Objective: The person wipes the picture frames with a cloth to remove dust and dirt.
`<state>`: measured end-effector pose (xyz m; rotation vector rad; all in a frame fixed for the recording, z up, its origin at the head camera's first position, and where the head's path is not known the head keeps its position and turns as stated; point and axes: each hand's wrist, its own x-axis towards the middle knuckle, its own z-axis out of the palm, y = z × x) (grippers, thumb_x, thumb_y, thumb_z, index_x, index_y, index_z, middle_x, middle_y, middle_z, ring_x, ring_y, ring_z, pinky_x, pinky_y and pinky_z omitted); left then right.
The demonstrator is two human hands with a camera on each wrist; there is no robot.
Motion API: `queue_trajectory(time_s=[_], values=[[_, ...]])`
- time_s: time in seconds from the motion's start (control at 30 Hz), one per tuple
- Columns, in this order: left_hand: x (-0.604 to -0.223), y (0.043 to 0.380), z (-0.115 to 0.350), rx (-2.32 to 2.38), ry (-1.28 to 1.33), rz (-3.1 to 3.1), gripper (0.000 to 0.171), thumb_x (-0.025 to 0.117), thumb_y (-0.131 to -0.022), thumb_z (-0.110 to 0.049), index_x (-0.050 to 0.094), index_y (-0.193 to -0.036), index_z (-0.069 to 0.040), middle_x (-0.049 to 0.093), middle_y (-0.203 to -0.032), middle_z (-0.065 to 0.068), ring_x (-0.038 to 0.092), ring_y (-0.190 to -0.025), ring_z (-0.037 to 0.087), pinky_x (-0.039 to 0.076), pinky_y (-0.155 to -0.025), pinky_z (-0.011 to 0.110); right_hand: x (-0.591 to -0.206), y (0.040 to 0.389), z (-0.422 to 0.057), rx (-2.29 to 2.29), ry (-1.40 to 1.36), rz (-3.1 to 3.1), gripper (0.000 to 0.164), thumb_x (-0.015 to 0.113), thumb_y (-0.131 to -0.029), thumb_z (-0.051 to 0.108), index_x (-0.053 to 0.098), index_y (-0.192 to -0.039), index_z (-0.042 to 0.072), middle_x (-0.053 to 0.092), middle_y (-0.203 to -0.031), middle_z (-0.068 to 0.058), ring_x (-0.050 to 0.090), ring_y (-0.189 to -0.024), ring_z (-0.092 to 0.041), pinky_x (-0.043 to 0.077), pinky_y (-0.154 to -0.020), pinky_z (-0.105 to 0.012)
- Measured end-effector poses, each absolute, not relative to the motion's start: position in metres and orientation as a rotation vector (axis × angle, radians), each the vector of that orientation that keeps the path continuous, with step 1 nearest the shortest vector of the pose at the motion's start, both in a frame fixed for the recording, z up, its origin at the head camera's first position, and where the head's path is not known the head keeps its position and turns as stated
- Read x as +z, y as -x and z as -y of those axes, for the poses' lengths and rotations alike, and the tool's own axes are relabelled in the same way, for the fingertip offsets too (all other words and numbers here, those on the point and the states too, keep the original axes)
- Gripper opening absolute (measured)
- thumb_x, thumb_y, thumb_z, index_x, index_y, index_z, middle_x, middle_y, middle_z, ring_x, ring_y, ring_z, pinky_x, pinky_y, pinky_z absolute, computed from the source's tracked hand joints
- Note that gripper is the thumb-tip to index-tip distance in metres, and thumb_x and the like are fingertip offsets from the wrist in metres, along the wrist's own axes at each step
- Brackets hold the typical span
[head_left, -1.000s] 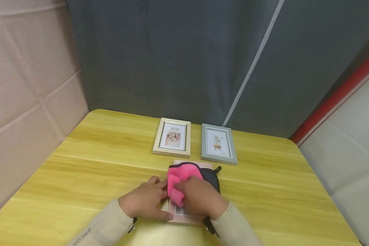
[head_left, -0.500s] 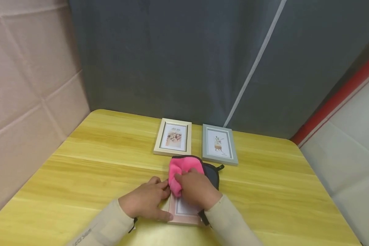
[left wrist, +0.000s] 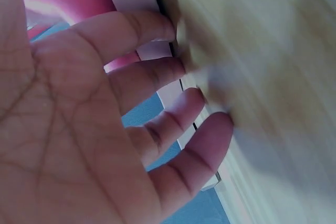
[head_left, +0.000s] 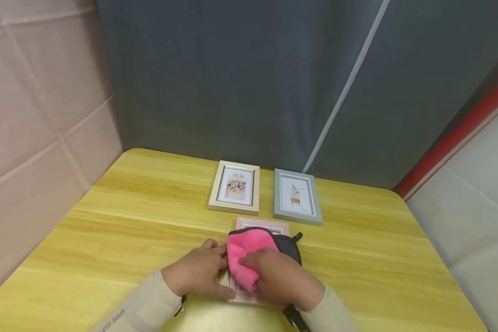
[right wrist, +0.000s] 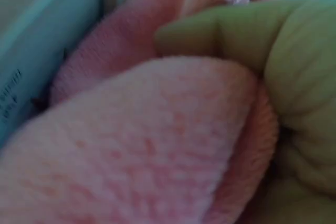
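A pink photo frame (head_left: pixel 257 222) lies flat on the table, its middle hidden under a cleaning cloth (head_left: pixel 246 251). The cloth is pink on one face and dark on the other, with a black edge and hanging loop. My right hand (head_left: pixel 284 279) grips the bunched cloth against the frame; the right wrist view shows its fingers curled into the fleecy pink cloth (right wrist: pixel 142 135). At the frame's left edge, my left hand (head_left: pixel 199 272) has its thumb at the lower left corner. The fingers (left wrist: pixel 178 129) are loosely bent, tips down by the frame's side in the left wrist view.
Behind the pink frame lie a cream-gold photo frame (head_left: pixel 234 208) and a grey-green photo frame (head_left: pixel 297 217). The yellow wood-grain table (head_left: pixel 128 221) ends at a dark grey curtain (head_left: pixel 232 83). Pale walls rise at left and right.
My right hand slid the cloth away up the pink frame, then back down toward me, baring its top edge. My left hand stays at the frame's left side.
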<state>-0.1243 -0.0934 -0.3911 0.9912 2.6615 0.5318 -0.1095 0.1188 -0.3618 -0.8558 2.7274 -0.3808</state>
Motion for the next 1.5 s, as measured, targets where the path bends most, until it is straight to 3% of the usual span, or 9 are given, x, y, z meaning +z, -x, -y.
queue_trajectory(time_s=[0.2,0.4,0.57,0.7,0.83,0.93,1.07,1.23,1.5], values=[[-0.391,0.126,0.088,0.571,-0.992,-2.668,0.072,0.081,-0.067,-0.054,0.071,-0.125,-0.013,0.047,-0.148,0.018,0.045,-0.101,0.02,0.049,-0.077,0.03,-0.355,0.08,-0.135,-0.481,0.9,-2.563,0.034,0.073,-0.089,0.015,0.073,-0.12,0.029,0.066,-0.106,0.02,0.059,-0.103,-0.003,0.051,-0.093,-0.032],[-0.39,0.126,0.089,0.574,-0.977,-2.67,0.075,0.082,-0.066,-0.048,0.068,-0.129,-0.01,0.046,-0.148,0.019,0.043,-0.099,0.02,0.047,-0.073,0.028,-0.359,0.07,-0.134,-0.378,1.001,-2.601,0.032,0.074,-0.089,0.022,0.07,-0.119,0.031,0.066,-0.108,0.021,0.058,-0.116,-0.011,0.049,-0.099,-0.037],[-0.391,0.125,0.091,0.61,-0.973,-2.669,0.047,0.081,-0.065,-0.042,0.078,-0.1,-0.011,0.047,-0.148,0.019,0.042,-0.096,0.019,0.043,-0.068,0.025,-0.364,0.074,-0.124,-0.332,1.105,-2.671,0.017,0.072,-0.089,0.021,0.07,-0.103,0.03,0.062,-0.087,0.022,0.057,-0.1,-0.007,0.05,-0.088,-0.028],[-0.392,0.126,0.093,0.599,-1.002,-2.671,0.032,0.081,-0.067,-0.045,0.074,-0.081,-0.016,0.048,-0.147,0.02,0.043,-0.097,0.019,0.045,-0.069,0.027,-0.365,0.081,-0.117,-0.252,1.078,-2.716,0.017,0.072,-0.086,0.019,0.071,-0.1,0.028,0.057,-0.081,0.019,0.052,-0.085,-0.004,0.047,-0.083,-0.025],[-0.393,0.127,0.094,0.567,-1.048,-2.675,0.045,0.08,-0.071,-0.056,0.075,-0.088,-0.015,0.055,-0.141,0.016,0.044,-0.098,0.02,0.046,-0.072,0.029,-0.366,0.094,-0.112,-0.178,1.071,-2.777,0.013,0.074,-0.084,0.019,0.07,-0.095,0.025,0.055,-0.077,0.016,0.053,-0.079,-0.005,0.047,-0.086,-0.027],[-0.393,0.126,0.094,0.526,-1.048,-2.67,0.06,0.079,-0.073,-0.059,0.076,-0.107,-0.01,0.055,-0.141,0.013,0.045,-0.103,0.021,0.049,-0.079,0.034,-0.367,0.107,-0.11,-0.201,0.977,-2.789,0.011,0.074,-0.084,0.018,0.067,-0.09,0.024,0.056,-0.077,0.014,0.054,-0.083,-0.01,0.049,-0.082,-0.03],[-0.392,0.125,0.094,0.475,-1.019,-2.659,0.077,0.077,-0.075,-0.058,0.065,-0.132,-0.007,0.047,-0.149,0.015,0.045,-0.112,0.025,0.049,-0.091,0.044,-0.367,0.125,-0.106,-0.188,0.787,-2.796,0.023,0.069,-0.09,0.017,0.072,-0.112,0.021,0.068,-0.105,0.007,0.056,-0.106,-0.02,0.05,-0.09,-0.038],[-0.391,0.125,0.093,0.443,-1.012,-2.657,0.083,0.075,-0.077,-0.059,0.059,-0.137,-0.004,0.045,-0.15,0.016,0.044,-0.117,0.028,0.048,-0.095,0.047,-0.368,0.136,-0.1,-0.096,0.66,-2.829,0.047,0.061,-0.096,0.018,0.056,-0.143,0.02,0.057,-0.14,-0.008,0.05,-0.124,-0.031,0.045,-0.102,-0.049],[-0.393,0.129,0.095,0.511,-1.015,-2.658,0.078,0.073,-0.081,-0.057,0.06,-0.135,-0.003,0.046,-0.149,0.017,0.045,-0.113,0.025,0.048,-0.094,0.042,-0.37,0.138,-0.114,-0.378,0.62,-2.812,0.045,0.061,-0.095,0.014,0.06,-0.14,0.02,0.055,-0.143,-0.003,0.044,-0.136,-0.028,0.036,-0.111,-0.048]])
